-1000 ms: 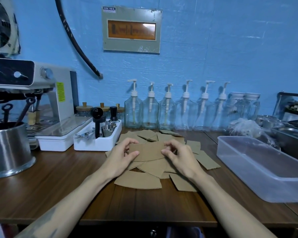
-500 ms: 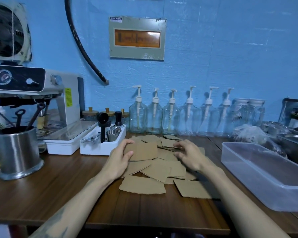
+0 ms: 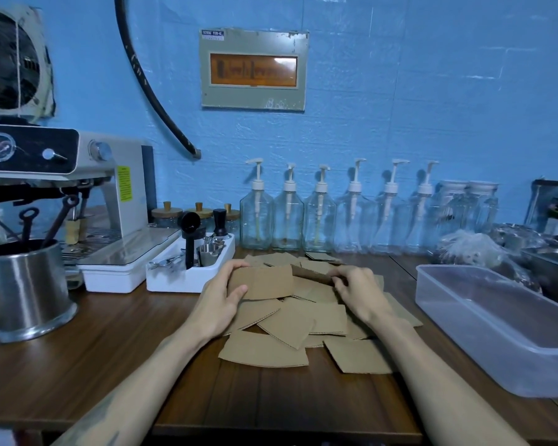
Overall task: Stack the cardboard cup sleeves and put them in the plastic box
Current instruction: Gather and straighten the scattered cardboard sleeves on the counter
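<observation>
Several flat brown cardboard cup sleeves (image 3: pixel 287 326) lie scattered in a loose pile at the middle of the wooden counter. My left hand (image 3: pixel 221 300) grips one sleeve (image 3: pixel 264 281) by its left end, thumb on top, holding it just above the pile. My right hand (image 3: pixel 358 291) pinches another sleeve (image 3: pixel 313 274), tilted edge-up, right beside the first one. The clear plastic box (image 3: pixel 484 329) stands at the right of the pile with nothing in it.
A white tray of barista tools (image 3: pixel 187 272) sits just behind my left hand. An espresso machine (image 3: pixel 78 201) and a steel canister (image 3: pixel 23 288) stand at the left. Glass pump bottles (image 3: pixel 319 220) line the blue wall. Metal pans (image 3: pixel 551 262) crowd the far right.
My right hand reached right into the pile, then lifted a second sleeve and brought it toward the sleeve in my left hand. The camera tilted up slightly.
</observation>
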### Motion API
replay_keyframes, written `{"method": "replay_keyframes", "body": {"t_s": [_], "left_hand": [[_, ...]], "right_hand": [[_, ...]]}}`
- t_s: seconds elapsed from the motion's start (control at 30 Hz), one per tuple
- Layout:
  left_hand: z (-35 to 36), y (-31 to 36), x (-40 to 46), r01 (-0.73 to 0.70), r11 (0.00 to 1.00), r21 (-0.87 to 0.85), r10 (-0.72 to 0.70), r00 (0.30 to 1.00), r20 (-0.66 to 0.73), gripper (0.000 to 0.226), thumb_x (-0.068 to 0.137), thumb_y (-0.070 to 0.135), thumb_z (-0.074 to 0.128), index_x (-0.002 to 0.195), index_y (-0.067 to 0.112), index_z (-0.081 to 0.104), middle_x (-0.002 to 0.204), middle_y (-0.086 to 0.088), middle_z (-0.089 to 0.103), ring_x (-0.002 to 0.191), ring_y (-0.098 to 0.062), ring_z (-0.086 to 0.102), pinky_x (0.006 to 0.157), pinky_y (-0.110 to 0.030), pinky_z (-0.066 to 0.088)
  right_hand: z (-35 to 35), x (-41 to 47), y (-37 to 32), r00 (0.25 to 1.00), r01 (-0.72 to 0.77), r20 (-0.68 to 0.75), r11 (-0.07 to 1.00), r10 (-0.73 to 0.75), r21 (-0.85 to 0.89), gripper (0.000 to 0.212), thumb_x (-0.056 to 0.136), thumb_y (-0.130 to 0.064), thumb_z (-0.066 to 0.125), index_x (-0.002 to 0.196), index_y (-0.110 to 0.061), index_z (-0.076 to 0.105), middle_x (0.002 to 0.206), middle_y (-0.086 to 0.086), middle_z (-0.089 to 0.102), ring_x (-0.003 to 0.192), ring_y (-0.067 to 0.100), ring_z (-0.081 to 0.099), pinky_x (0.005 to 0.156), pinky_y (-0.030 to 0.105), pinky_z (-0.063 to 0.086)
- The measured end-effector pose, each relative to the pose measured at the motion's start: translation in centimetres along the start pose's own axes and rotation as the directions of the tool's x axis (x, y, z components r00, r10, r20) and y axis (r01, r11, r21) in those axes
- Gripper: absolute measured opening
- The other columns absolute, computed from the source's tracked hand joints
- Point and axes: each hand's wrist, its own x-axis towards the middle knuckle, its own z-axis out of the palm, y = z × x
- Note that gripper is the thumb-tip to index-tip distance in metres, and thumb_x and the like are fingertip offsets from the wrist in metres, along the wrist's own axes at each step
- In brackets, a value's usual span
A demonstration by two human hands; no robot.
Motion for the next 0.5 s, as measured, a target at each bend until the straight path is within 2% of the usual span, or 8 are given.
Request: {"method": "replay_keyframes", "body": {"t_s": [0.13,0.27,0.33,0.4,0.5], "left_hand": [[0.0,-0.3,0.1,0.011,1.000,-0.002,-0.011,1.000,-0.001,0.034,0.098,0.012,0.057,0.122,0.035,0.049,0.114,0.009,0.063,0.101,-0.004,0.060,0.077,-0.014,0.047],[0.0,-0.4,0.1,0.025,0.999,-0.037,-0.025,1.000,0.001,0.034,0.098,0.010,0.055,0.122,0.034,0.048,0.116,0.009,0.063,0.104,-0.002,0.061,0.077,-0.012,0.049],[0.1,-0.3,0.1,0.035,0.998,-0.060,-0.035,0.999,-0.006,0.034,0.098,0.008,0.055,0.121,0.032,0.048,0.116,0.008,0.064,0.106,-0.003,0.061,0.081,-0.016,0.050],[0.1,-0.2,0.2,0.049,0.995,-0.091,-0.050,0.999,-0.006,0.037,0.098,0.005,0.055,0.120,0.033,0.048,0.117,0.008,0.064,0.108,-0.003,0.060,0.083,-0.017,0.050],[0.1,0.2,0.1,0.065,0.987,-0.146,-0.063,0.998,0.015,0.044,0.094,-0.001,0.058,0.115,0.037,0.049,0.116,0.009,0.063,0.106,0.002,0.060,0.088,-0.020,0.052]], "right_hand": [[-0.7,-0.2,-0.1,0.984,0.016,-0.180,0.999,-0.007,0.045,0.025,0.095,-0.010,0.054,0.108,-0.016,0.074,0.106,0.002,0.074,0.102,0.023,0.064,0.085,0.031,0.046],[-1.3,-0.3,0.3,0.959,-0.015,-0.273,0.978,0.073,0.210,0.023,0.094,-0.010,0.055,0.101,-0.020,0.074,0.093,-0.004,0.074,0.088,0.017,0.066,0.082,0.035,0.052],[-1.6,-0.5,0.1,0.947,-0.027,-0.295,0.944,0.130,0.330,0.023,0.095,-0.009,0.054,0.097,-0.019,0.074,0.079,-0.005,0.071,0.073,0.012,0.063,0.075,0.029,0.052],[-2.0,-0.9,-0.4,0.933,-0.012,-0.317,0.894,0.171,0.449,0.022,0.096,-0.006,0.053,0.096,-0.015,0.074,0.071,-0.005,0.068,0.061,0.005,0.059,0.067,0.017,0.049],[-2.2,-1.5,-1.8,0.944,0.039,-0.297,0.843,0.146,0.537,0.023,0.096,-0.004,0.053,0.095,-0.015,0.073,0.078,-0.002,0.070,0.057,0.001,0.057,0.062,0.009,0.047]]}}
